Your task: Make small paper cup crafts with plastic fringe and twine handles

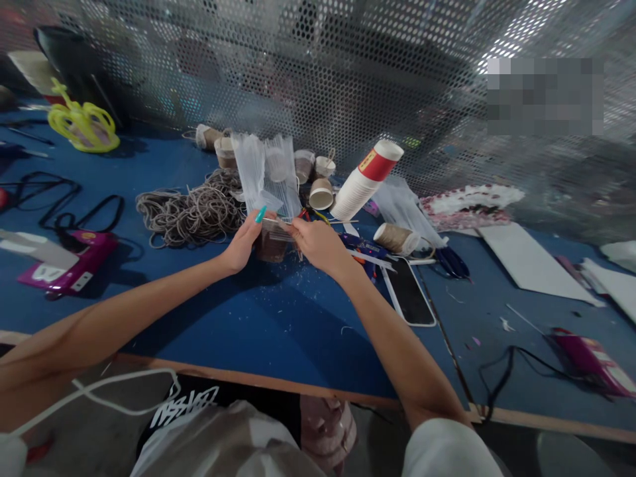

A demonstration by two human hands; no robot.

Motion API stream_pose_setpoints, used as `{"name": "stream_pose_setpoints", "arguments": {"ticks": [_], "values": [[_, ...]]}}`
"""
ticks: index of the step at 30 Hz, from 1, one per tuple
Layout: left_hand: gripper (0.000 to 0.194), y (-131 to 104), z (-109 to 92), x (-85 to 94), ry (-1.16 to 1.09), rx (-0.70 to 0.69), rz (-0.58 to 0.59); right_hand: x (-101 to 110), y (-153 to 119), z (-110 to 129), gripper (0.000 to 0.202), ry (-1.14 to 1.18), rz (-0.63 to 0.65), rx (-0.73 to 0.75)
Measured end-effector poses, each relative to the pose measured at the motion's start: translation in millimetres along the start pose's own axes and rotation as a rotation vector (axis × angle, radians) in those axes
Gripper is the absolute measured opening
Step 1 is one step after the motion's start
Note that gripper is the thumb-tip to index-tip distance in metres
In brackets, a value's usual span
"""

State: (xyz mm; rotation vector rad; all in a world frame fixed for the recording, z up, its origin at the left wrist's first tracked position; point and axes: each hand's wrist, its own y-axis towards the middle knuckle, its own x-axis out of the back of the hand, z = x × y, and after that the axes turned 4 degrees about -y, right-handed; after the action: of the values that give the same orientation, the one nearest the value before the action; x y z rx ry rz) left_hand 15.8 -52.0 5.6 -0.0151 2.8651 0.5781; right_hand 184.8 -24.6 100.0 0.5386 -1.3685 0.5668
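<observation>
Between my hands is a small brown cup (271,249), its rim crossed by a thin pale strip whose kind I cannot make out. My left hand (242,245) closes round the cup's left side, its teal-nailed thumb on the rim. The fingers of my right hand (318,244) are pinched together at the rim's right end; what lies in the pinch is mostly hidden. Sheer white pleated material (256,172) rises just behind the cup. Left of it lies a heap of grey-brown cord (196,209).
A stack of white paper cups (355,192) leans behind my right hand. Cord-wrapped cups (396,238), a phone (410,295) and a white board (534,262) lie rightward. A purple glue-gun-like device (74,265) and a yellow crown (82,122) are leftward. Perforated metal (278,73) borders the back.
</observation>
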Motion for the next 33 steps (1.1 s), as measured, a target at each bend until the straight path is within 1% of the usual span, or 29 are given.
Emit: {"name": "stream_pose_setpoints", "arguments": {"ticks": [2,6,9,14,20,24,27,30,33], "values": [[0.051,0,-2,-3.2,0.008,-0.002,-0.038,-1,0,1,0.041,-0.015,-0.003,-0.006],[0.053,-1,-6,-8.0,0.011,0.014,-0.071,-1,0,3,0.042,-0.058,-0.007,-0.001],[0.052,-1,-8,-10.7,0.042,-0.012,-0.093,-1,-1,5,0.044,-0.115,-0.001,0.001],[0.047,-1,-7,-13.6,0.062,-0.052,-0.116,-2,-2,9,0.038,-0.206,0.008,-0.022],[0.032,-1,-5,-14.7,0.079,-0.022,-0.106,-3,-3,12,0.040,-0.250,-0.008,-0.041],[0.029,-1,-6,-15.5,0.111,-0.039,-0.124,-4,-3,14,0.044,-0.248,-0.002,-0.053],[0.029,0,-7,-15.4,0.132,-0.039,-0.124,-4,-3,13,0.045,-0.230,-0.024,-0.057],[0.032,0,-6,-14.0,0.142,-0.046,-0.129,-2,-2,6,0.042,-0.167,-0.049,-0.033],[0.041,-1,-4,-11.2,0.094,-0.052,-0.095,-1,-2,-2,0.040,-0.081,-0.047,-0.009]]}}
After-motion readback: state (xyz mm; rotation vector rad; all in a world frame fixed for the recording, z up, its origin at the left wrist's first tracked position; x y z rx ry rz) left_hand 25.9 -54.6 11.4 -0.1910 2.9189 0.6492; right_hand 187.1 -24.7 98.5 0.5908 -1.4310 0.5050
